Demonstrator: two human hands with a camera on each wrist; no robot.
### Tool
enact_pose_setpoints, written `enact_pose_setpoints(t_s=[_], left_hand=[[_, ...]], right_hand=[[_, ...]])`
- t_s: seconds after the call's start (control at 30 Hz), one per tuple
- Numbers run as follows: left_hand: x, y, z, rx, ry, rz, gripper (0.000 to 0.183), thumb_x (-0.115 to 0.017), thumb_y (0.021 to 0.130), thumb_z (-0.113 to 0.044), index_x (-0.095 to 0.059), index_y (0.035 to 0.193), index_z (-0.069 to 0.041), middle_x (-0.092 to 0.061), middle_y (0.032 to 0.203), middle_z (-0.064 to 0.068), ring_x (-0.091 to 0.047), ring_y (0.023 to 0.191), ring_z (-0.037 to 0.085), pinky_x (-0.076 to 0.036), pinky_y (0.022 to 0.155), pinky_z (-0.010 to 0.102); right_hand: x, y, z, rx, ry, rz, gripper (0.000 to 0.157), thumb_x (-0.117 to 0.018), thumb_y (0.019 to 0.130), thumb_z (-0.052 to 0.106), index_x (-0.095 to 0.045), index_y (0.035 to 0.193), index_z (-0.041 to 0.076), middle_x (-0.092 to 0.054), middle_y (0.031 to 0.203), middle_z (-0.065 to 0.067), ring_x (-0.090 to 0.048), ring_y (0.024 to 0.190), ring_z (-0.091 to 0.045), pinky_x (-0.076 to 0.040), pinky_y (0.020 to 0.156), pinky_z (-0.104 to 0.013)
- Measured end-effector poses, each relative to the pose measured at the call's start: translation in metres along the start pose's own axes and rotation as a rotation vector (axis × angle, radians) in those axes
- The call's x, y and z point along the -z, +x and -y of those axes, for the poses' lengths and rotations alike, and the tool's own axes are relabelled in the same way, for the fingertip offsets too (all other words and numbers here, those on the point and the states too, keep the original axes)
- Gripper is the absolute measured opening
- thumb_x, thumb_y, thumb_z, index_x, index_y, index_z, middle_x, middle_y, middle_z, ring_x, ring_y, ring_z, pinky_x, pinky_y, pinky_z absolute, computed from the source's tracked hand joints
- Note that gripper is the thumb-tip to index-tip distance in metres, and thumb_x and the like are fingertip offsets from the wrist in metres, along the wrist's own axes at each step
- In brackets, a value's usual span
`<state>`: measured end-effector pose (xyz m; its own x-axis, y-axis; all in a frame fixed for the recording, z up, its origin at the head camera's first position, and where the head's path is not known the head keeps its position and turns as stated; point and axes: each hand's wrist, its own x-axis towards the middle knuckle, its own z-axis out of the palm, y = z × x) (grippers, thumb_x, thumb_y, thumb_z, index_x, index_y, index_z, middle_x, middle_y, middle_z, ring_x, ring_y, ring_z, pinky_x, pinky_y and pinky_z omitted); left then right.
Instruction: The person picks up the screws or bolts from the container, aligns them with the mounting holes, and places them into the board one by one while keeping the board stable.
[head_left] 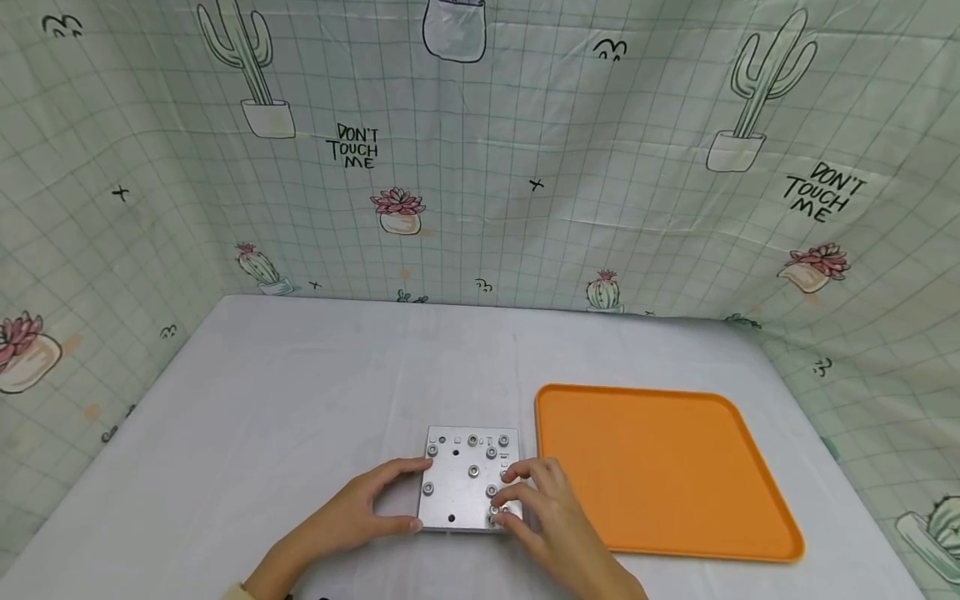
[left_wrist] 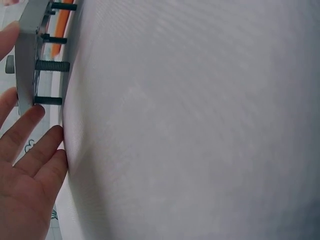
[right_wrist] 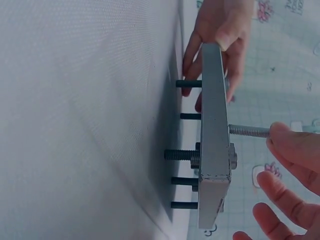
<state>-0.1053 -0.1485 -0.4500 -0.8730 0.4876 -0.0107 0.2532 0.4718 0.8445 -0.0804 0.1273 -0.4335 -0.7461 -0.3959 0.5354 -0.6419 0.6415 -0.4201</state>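
A silver metal plate lies flat on the white cloth, with several socket-head screws set in its top and a few bare holes. Dark threaded shanks stick out below it. My left hand grips the plate's left side, thumb at the near corner and index finger farther up the edge. Over the plate's near right part is my right hand, pinching a silver screw between thumb and index finger. This screw stands upright to the plate, its threaded tip right at the top face. The other right fingers are spread, loosely bent.
An orange tray lies just right of the plate, close beside my right hand. White cloth covers the table. Behind and at both sides hangs a grid-patterned curtain with cactus drawings.
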Motion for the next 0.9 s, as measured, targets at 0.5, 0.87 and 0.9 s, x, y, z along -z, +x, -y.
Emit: enact_pose_setpoints(t_s=[0.5,0.87,0.9], left_hand=[[0.0008,0.0008,-0.0009,0.027,0.0,0.017,0.06,-0.072,0.077,-0.043,-0.048,0.132,-0.032,-0.049,0.138,-0.006,-0.041,0.132,0.018,-0.034,0.108,0.024],[0.0023,0.0003,-0.0005,0.022,0.011,0.0,0.06,-0.072,0.077,-0.043,-0.049,0.131,-0.031,-0.05,0.137,-0.007,-0.042,0.131,0.014,-0.034,0.107,0.022],[0.0021,0.0003,-0.0008,0.019,0.009,0.001,0.06,-0.072,0.077,-0.043,-0.049,0.131,-0.031,-0.05,0.137,-0.006,-0.042,0.131,0.014,-0.034,0.107,0.022]], right_hand=[[-0.0031,-0.0005,-0.003,-0.003,-0.028,0.009,0.02,-0.078,0.07,0.024,-0.062,0.081,0.028,-0.054,0.105,0.007,-0.043,0.1,-0.01,-0.04,0.084,-0.029],[-0.0083,0.0003,-0.0041,0.045,-0.126,0.036,0.017,-0.078,0.069,0.028,-0.063,0.077,0.026,-0.056,0.105,0.005,-0.046,0.102,-0.013,-0.04,0.085,-0.036],[-0.0081,-0.0004,-0.0044,0.045,-0.132,0.04,0.017,-0.078,0.069,0.027,-0.063,0.077,0.026,-0.057,0.106,0.005,-0.046,0.102,-0.014,-0.041,0.085,-0.036]])
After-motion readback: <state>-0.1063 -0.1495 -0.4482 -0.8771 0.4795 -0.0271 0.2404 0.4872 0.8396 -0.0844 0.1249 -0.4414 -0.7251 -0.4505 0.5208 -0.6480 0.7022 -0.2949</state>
